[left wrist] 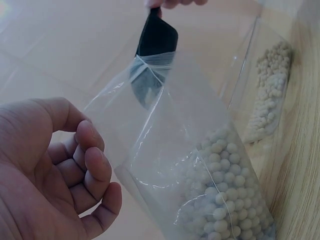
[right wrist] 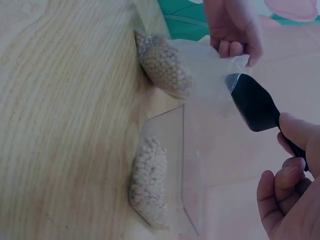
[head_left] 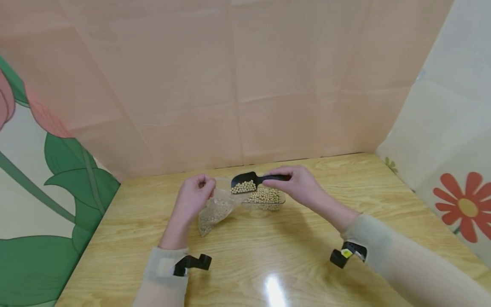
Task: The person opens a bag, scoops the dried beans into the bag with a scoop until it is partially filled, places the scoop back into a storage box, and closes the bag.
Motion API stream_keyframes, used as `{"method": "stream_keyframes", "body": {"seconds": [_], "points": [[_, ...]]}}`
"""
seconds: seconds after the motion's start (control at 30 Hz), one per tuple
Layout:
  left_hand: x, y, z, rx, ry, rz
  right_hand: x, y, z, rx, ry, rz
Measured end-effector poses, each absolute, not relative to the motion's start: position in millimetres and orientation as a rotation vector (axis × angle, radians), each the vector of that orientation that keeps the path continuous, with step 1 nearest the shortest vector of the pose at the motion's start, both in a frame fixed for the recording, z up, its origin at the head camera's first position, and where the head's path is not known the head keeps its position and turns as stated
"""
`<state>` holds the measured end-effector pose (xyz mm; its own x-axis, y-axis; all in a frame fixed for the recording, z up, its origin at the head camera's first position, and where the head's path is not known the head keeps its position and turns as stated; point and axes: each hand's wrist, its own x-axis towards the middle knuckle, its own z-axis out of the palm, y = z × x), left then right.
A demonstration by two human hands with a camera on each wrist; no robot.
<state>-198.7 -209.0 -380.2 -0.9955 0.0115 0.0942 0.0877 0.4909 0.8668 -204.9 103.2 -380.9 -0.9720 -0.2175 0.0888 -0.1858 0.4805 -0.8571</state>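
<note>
My right hand (head_left: 299, 184) grips the handle of a black scoop (head_left: 249, 177), whose bowl carries round, pale yellow beans that look like soybeans (head_left: 244, 187). The scoop's front end sits inside the mouth of a clear plastic zip bag (left wrist: 175, 115). At the upper edge of that bag, my left hand (head_left: 194, 194) pinches the plastic between thumb and fingers. Beans (left wrist: 225, 185) fill the bottom of the bag, which hangs down to the tabletop. Just right of the bag, below the scoop, a clear plastic box (right wrist: 167, 122) holds more beans (right wrist: 150, 180).
Everything is on a light wood-grain table (head_left: 238, 264). A pinkish sheet (head_left: 238, 85) rises behind its back edge. Printed panels stand at both sides, with green leaves (head_left: 76, 183) on the left and a red flower (head_left: 466, 207) on the right.
</note>
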Motion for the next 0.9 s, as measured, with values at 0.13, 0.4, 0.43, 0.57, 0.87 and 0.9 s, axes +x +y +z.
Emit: {"method": "stream_keyframes", "body": {"seconds": [0.13,0.4,0.43,0.57,0.87,0.9], "points": [[-198,-210,-381,-0.086,-2.651,-1.546,-203,100,-377,-0.438,2.732,-1.476],[-198,-209,-380,-0.088,-2.677,-1.517,-201,94,-371,-0.630,2.904,-1.348],[-198,-209,-380,-0.090,-2.678,-1.516,-201,93,-371,-0.656,2.939,-1.322],[-199,-209,-378,-0.106,-2.671,-1.516,-199,91,-368,-0.726,3.032,-1.241],[-206,-206,-377,-0.148,-2.652,-1.539,-196,97,-362,-0.796,3.087,-1.225],[-207,-206,-377,-0.144,-2.648,-1.541,-196,97,-362,-0.790,3.083,-1.239]]}}
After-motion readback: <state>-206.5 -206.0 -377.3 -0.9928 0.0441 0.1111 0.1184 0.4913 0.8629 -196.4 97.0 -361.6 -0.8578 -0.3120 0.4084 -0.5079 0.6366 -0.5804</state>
